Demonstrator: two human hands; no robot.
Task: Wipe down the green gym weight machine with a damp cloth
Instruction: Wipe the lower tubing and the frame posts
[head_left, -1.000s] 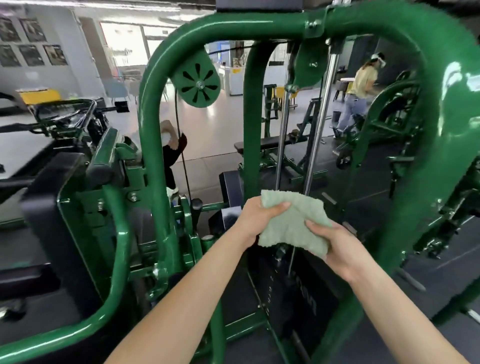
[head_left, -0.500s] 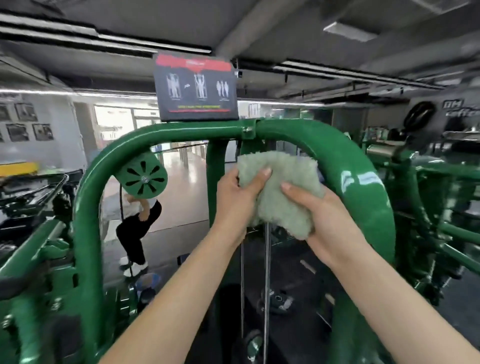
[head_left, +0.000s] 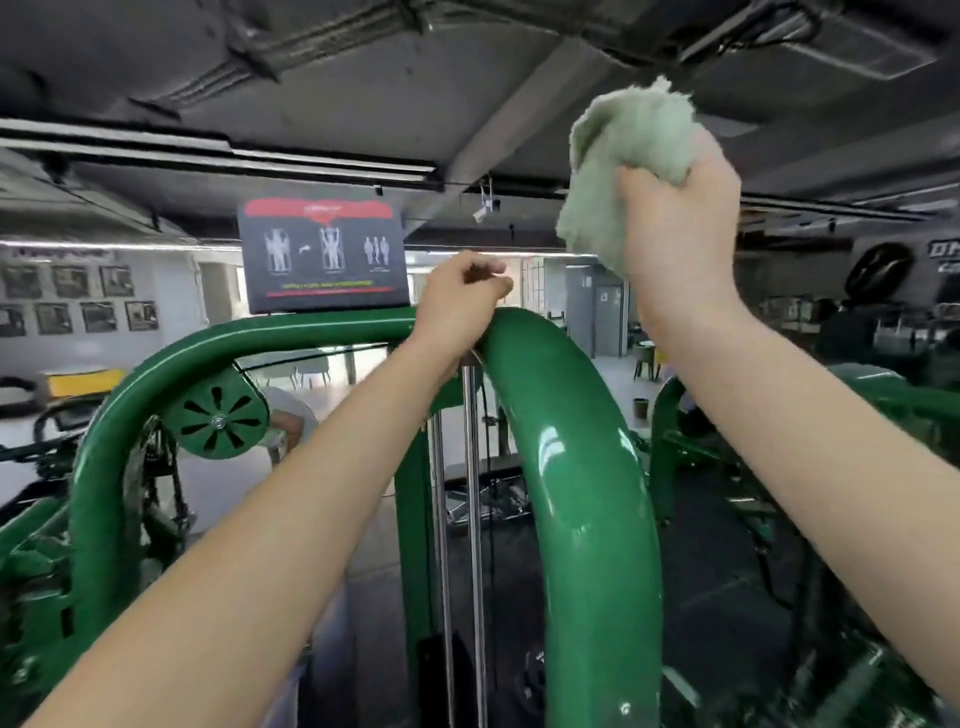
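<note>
Green frame (head_left: 582, 467) — one cloth (head_left: 618, 171) in right hand (head_left: 680, 223), left hand (head_left: 457, 301) clenched, nothing held.

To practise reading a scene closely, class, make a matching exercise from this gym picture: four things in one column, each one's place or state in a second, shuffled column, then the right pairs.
Things:
1. cloth
2. left hand
3. instruction sign
4. pulley wheel

Places or states:
A. mounted above the top bar
B. bunched in the right hand, raised off the machine
C. hung under the left bend of the green frame
D. fingers curled, at the crest of the frame

Pairs: 1-B, 2-D, 3-A, 4-C
</note>
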